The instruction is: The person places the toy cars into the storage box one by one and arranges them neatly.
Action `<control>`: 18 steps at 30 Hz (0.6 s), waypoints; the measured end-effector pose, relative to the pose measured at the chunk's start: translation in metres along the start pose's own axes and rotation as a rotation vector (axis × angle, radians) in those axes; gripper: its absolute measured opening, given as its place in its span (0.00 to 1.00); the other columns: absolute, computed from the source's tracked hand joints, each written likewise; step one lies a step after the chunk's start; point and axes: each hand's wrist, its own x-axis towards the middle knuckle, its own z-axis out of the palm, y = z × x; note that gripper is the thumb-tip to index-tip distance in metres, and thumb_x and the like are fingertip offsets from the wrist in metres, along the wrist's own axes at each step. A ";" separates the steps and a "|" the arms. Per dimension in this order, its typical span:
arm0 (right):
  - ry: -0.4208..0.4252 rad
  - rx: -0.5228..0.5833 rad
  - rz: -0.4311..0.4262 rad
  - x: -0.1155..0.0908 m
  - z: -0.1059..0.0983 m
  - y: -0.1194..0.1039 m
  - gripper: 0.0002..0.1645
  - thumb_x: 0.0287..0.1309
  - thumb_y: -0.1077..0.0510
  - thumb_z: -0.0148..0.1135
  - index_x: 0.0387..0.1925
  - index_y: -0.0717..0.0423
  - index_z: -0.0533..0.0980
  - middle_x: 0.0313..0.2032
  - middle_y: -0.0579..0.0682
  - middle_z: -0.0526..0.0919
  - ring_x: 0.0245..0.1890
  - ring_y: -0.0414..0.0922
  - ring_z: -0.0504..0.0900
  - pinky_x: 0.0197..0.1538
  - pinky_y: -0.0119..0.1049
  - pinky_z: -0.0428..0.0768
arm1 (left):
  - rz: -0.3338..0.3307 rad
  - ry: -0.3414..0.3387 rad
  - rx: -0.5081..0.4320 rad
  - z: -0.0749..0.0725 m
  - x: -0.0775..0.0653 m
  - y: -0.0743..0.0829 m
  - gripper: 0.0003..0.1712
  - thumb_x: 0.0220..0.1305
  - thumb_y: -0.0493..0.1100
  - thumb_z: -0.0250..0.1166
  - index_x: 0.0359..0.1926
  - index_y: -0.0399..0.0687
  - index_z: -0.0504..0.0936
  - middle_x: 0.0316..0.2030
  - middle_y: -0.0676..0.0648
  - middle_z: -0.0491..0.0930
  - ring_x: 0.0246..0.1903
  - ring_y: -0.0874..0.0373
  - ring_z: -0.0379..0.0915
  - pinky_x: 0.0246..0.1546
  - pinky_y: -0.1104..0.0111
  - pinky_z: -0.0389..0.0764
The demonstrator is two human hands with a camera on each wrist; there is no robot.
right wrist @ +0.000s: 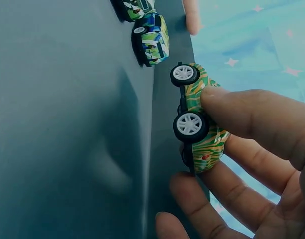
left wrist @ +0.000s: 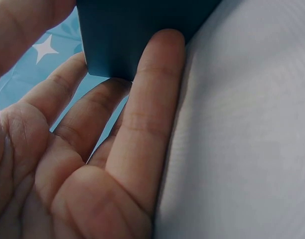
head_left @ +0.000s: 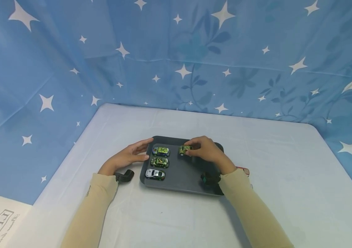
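Head view: right sleeve (head_left: 253, 210) overlaps tray (head_left: 182, 181), red object (head_left: 244, 170).

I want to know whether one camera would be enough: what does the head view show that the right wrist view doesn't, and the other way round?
Only the head view shows the white car, the table, both sleeves and a partly hidden red item.

Only the right wrist view shows the striped car's wheel spokes.

Both show the right hand pinching that car, the tray, two other patterned cars, the starry cloth and some of the left hand.
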 end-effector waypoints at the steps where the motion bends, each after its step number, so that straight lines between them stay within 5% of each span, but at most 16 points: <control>1: -0.001 -0.005 -0.004 0.001 0.000 0.000 0.19 0.70 0.61 0.73 0.59 0.65 0.86 0.56 0.61 0.89 0.56 0.58 0.88 0.54 0.53 0.86 | 0.001 -0.001 0.000 0.000 0.000 0.000 0.46 0.77 0.42 0.68 0.87 0.44 0.55 0.85 0.38 0.52 0.82 0.34 0.50 0.81 0.39 0.53; 11: -0.010 -0.006 0.025 0.009 0.009 -0.002 0.19 0.69 0.62 0.73 0.58 0.67 0.86 0.51 0.61 0.90 0.45 0.53 0.89 0.47 0.47 0.85 | 0.002 0.002 0.001 -0.001 -0.001 0.001 0.46 0.77 0.42 0.68 0.87 0.44 0.55 0.85 0.37 0.52 0.82 0.34 0.50 0.81 0.40 0.54; 18: 0.008 -0.035 0.101 0.012 0.015 -0.006 0.19 0.68 0.62 0.75 0.57 0.65 0.87 0.51 0.59 0.90 0.47 0.52 0.88 0.52 0.50 0.86 | 0.003 0.002 0.002 0.000 -0.001 0.001 0.46 0.77 0.41 0.68 0.87 0.44 0.55 0.85 0.38 0.52 0.82 0.35 0.50 0.81 0.40 0.54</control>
